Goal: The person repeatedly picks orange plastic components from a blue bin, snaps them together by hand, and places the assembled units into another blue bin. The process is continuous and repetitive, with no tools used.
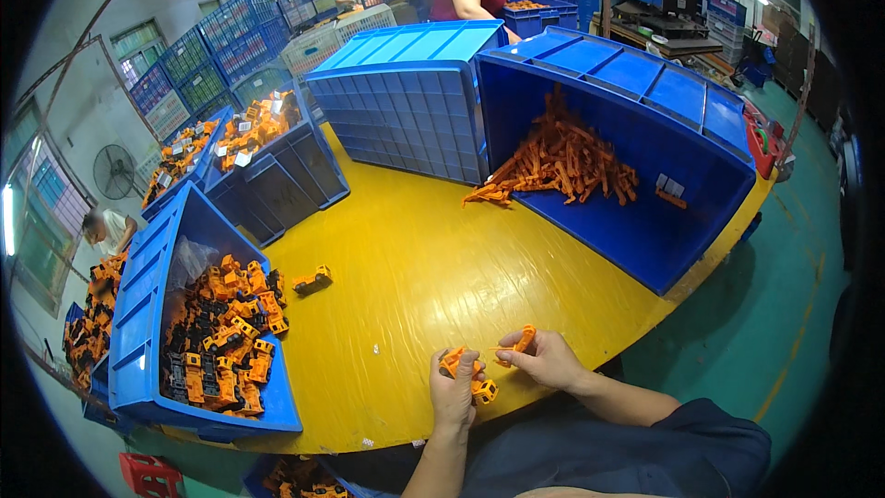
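Over one yellow table [369, 249], left hand [453, 393] grips one toy [484, 393], right hand [551, 361] pinches one orange piece [525, 341].

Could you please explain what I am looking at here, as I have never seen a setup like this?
There is no robot: these are a person's bare hands. The single picture comes from a wide fisheye camera on their head, looking down, so straight edges bend near the rim. The left hand holds an orange toy vehicle; the right hand holds a small orange part. On the yellow table, a blue bin at left lies tipped, full of orange-and-black toy trucks, with a lone truck beside it. Another tipped bin holds orange pieces.
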Demonstrator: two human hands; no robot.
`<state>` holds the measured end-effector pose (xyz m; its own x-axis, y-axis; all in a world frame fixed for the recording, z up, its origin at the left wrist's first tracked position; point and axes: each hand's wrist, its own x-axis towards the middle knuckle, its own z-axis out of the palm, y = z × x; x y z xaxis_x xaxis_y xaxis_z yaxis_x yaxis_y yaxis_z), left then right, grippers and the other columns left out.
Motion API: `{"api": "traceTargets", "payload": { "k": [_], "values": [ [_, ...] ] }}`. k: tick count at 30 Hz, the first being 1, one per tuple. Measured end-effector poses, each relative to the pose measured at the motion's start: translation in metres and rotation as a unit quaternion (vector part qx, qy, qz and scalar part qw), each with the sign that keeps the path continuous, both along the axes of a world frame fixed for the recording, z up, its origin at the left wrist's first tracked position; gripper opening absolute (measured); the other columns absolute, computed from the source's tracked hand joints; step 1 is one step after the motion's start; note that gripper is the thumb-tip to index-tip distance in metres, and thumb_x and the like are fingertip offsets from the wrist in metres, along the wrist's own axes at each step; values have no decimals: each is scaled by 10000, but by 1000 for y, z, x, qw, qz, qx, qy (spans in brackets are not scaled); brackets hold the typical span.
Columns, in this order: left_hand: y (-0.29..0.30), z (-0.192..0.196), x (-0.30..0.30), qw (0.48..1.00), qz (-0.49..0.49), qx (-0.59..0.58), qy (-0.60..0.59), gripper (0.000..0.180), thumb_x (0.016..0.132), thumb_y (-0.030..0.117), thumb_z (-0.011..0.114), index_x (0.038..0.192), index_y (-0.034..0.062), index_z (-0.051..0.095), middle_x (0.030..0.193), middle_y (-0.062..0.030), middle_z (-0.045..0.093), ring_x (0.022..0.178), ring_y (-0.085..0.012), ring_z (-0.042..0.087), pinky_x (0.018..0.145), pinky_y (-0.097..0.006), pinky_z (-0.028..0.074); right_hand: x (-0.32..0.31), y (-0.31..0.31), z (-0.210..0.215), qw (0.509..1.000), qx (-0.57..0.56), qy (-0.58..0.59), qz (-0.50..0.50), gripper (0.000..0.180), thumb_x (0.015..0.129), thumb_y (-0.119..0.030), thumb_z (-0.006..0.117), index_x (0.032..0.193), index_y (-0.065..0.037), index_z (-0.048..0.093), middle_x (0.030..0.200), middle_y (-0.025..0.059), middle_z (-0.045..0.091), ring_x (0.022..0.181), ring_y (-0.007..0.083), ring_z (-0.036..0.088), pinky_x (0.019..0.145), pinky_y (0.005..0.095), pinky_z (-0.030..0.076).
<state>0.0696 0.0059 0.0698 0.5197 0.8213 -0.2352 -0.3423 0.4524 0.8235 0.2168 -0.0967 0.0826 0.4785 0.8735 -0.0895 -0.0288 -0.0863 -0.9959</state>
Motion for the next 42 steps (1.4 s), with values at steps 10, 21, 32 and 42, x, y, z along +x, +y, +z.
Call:
{"api": "traceTargets", "payload": {
  "k": [10,21,32,42],
  "values": [
    [2,2,-9,999,-26,22,-16,320,945,51,774,1158,42,535,936,-64,663,753,-124,661,687,-255,569,-16,-1,4,991,-12,-119,63,213,977,-189,759,1067,-4,703,885,92,737,766,135,667,680,300,535],
    [2,-3,-6,997,-25,-46,-54,275,1066,289,645,1166,55,538,986,-88,663,770,-146,646,706,-288,576,-15,-4,3,986,-3,-165,-1,216,1017,-187,660,1071,20,626,846,153,702,761,238,706,697,363,553],
    [13,-35,-15,984,-30,-128,-117,402,1125,408,418,1168,51,598,943,-119,695,759,-242,678,701,-389,594,-13,6,1,973,-43,-223,33,165,996,-145,654,1039,3,596,769,166,648,661,274,648,622,387,502],
    [22,-47,-28,986,-22,-130,-102,389,1126,389,412,1175,50,597,949,-120,691,776,-234,679,738,-379,588,-32,14,10,971,7,-237,12,145,896,-114,737,984,2,740,897,135,747,782,191,715,695,318,554]
  ]
}}
